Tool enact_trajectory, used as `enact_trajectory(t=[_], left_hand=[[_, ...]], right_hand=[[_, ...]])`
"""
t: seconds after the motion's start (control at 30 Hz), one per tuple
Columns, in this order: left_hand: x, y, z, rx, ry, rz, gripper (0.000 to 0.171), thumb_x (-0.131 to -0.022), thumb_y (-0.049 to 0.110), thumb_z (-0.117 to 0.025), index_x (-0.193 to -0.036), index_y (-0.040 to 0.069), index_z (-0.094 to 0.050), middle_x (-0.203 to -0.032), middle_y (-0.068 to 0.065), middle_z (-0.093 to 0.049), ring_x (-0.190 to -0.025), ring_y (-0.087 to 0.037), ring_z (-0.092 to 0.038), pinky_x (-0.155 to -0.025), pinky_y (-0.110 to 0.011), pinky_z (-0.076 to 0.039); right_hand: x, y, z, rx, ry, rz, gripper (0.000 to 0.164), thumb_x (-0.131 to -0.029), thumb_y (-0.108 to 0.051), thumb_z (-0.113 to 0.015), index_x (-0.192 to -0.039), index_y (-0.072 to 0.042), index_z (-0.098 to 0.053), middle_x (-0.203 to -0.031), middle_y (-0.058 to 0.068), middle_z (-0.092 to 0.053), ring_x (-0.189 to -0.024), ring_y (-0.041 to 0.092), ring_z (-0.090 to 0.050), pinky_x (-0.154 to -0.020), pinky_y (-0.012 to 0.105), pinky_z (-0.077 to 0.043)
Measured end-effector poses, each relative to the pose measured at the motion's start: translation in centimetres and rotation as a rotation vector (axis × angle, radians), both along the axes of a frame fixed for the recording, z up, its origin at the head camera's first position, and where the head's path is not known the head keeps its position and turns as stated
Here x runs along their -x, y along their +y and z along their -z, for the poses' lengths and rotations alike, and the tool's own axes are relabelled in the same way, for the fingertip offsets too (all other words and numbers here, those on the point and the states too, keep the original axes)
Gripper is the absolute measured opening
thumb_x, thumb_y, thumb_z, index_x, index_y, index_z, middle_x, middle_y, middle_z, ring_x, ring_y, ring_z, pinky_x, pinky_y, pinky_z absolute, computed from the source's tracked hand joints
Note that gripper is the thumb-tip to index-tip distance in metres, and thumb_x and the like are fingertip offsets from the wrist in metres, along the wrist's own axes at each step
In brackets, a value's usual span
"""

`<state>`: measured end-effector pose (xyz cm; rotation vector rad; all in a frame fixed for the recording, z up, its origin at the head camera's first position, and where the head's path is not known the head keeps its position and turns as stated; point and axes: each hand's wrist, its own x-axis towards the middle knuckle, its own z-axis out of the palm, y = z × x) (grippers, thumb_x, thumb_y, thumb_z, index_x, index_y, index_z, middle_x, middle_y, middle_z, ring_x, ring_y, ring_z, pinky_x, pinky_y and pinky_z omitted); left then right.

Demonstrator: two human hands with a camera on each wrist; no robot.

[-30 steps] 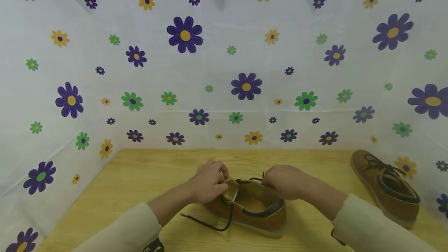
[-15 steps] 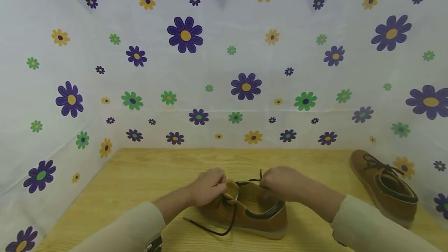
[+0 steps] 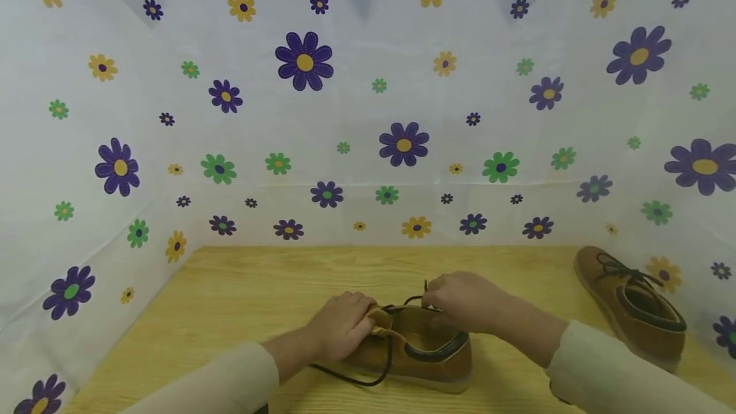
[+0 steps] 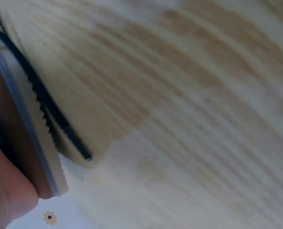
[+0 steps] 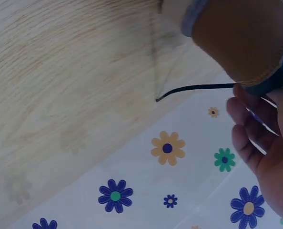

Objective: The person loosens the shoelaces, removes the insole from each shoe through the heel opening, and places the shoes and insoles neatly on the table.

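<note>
A brown leather shoe point(image 3: 428, 363) with a dark collar stands on the table, its toe to the left and its opening facing up. My left hand point(image 3: 340, 328) lies over the front of the shoe and grips it by the tongue. At the far side of the opening, my right hand point(image 3: 462, 302) pinches the upper's edge, with fingers point(image 5: 248, 138) curled below the dark collar in the right wrist view. One loose dark lace point(image 3: 368, 381) hangs down the near side onto the table. The other lace end point(image 5: 194, 87) sticks out beside the right fingers.
A matching brown shoe point(image 3: 661, 337), its lace tied in a bow, stands at the right side of the wooden table point(image 3: 259, 273). White cloth point(image 3: 345, 114) printed with flowers rises behind the table and along both sides.
My left hand has shifted down over the front of the shoe, its fingers now lying flatter on the tongue. My right hand has barely moved left, at the same edge.
</note>
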<state>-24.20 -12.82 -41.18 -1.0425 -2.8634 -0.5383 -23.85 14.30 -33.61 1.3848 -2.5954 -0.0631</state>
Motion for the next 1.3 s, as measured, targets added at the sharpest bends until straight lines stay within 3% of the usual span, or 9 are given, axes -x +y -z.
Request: enact_trajectory(t=[0.13, 0.3, 0.37, 0.47, 0.6, 0.73, 0.87, 1.03, 1.3], left_hand=[[0.1, -0.1, 1.1, 0.017, 0.086, -0.018, 0.042, -0.105, 0.029, -0.03, -0.132, 0.008, -0.055, -0.126, -0.006, -0.061, -0.113, -0.025, -0.056, -0.094, -0.049, -0.044], [0.2, 0.0, 1.9, 0.014, 0.142, -0.052, 0.041, -0.105, 0.03, -0.032, -0.131, 0.01, -0.056, -0.122, -0.004, -0.062, -0.109, -0.022, -0.057, -0.093, -0.047, -0.045], [0.1, 0.1, 2.1, 0.011, 0.158, -0.066, 0.041, -0.104, 0.03, -0.033, -0.13, 0.01, -0.056, -0.122, -0.004, -0.063, -0.108, -0.021, -0.058, -0.093, -0.046, -0.045], [0.0, 0.2, 2.4, 0.007, 0.203, -0.078, 0.039, -0.103, 0.03, -0.035, -0.127, 0.01, -0.058, -0.119, -0.003, -0.064, -0.105, -0.02, -0.059, -0.09, -0.044, -0.046], [-0.1, 0.3, 2.7, 0.003, 0.271, -0.081, 0.035, -0.101, 0.027, -0.039, -0.122, 0.01, -0.06, -0.113, -0.002, -0.065, -0.101, -0.019, -0.06, -0.085, -0.041, -0.047], [-0.1, 0.3, 2.8, 0.006, 0.3, -0.075, 0.034, -0.1, 0.026, -0.04, -0.121, 0.01, -0.061, -0.112, -0.002, -0.065, -0.102, -0.019, -0.06, -0.086, -0.042, -0.047], [0.1, 0.1, 2.8, 0.01, 0.291, -0.082, 0.035, -0.099, 0.026, -0.04, -0.122, 0.01, -0.061, -0.115, -0.003, -0.065, -0.105, -0.02, -0.06, -0.09, -0.044, -0.047], [0.1, -0.2, 2.9, 0.013, 0.29, -0.093, 0.035, -0.099, 0.026, -0.041, -0.121, 0.01, -0.061, -0.115, -0.003, -0.065, -0.105, -0.02, -0.061, -0.089, -0.044, -0.047], [0.1, 0.1, 2.7, 0.015, 0.29, -0.084, 0.034, -0.1, 0.027, -0.04, -0.121, 0.011, -0.061, -0.114, -0.002, -0.065, -0.104, -0.018, -0.06, -0.089, -0.043, -0.046]], right_hand=[[-0.5, -0.8, -1.1, 0.159, -0.033, -0.024, 0.01, -0.093, -0.012, -0.066, -0.096, -0.012, -0.076, -0.089, -0.002, -0.073, -0.075, 0.006, -0.065, -0.069, 0.022, -0.054], [-1.2, -2.4, -2.6, 0.256, -0.391, -0.009, 0.026, -0.089, -0.001, -0.051, -0.094, -0.005, -0.077, -0.082, 0.0, -0.073, -0.061, 0.0, -0.054, -0.06, 0.019, -0.049], [-1.4, -2.9, -2.8, 0.229, -0.521, 0.03, 0.027, -0.088, -0.001, -0.05, -0.092, -0.004, -0.077, -0.076, -0.003, -0.069, -0.058, -0.001, -0.051, -0.061, 0.02, -0.049], [-1.5, -3.4, -2.5, 0.158, -0.62, 0.112, 0.028, -0.092, -0.002, -0.048, -0.088, -0.003, -0.076, -0.064, -0.008, -0.057, -0.053, 0.001, -0.043, -0.059, 0.02, -0.043], [-1.5, -3.7, -1.4, 0.083, -0.633, 0.188, 0.029, -0.093, -0.002, -0.047, -0.083, -0.003, -0.073, -0.06, -0.006, -0.047, -0.052, 0.007, -0.036, -0.056, 0.023, -0.036], [-1.2, -3.5, -0.6, 0.08, -0.609, 0.227, 0.027, -0.092, -0.001, -0.048, -0.094, -0.001, -0.075, -0.083, 0.002, -0.071, -0.074, 0.013, -0.064, -0.07, 0.028, -0.052], [-0.5, -3.4, -0.2, 0.108, -0.601, 0.234, 0.03, -0.092, 0.0, -0.047, -0.105, 0.003, -0.074, -0.104, 0.013, -0.074, -0.1, 0.029, -0.071, -0.085, 0.038, -0.057], [0.3, -3.5, 0.2, 0.114, -0.618, 0.231, 0.031, -0.092, -0.001, -0.046, -0.106, 0.002, -0.074, -0.105, 0.013, -0.074, -0.102, 0.03, -0.07, -0.088, 0.041, -0.055], [0.8, -3.4, 0.6, 0.17, -0.692, 0.336, 0.028, -0.089, -0.001, -0.048, -0.101, -0.001, -0.073, -0.104, 0.01, -0.073, -0.105, 0.031, -0.068, -0.09, 0.044, -0.054]])
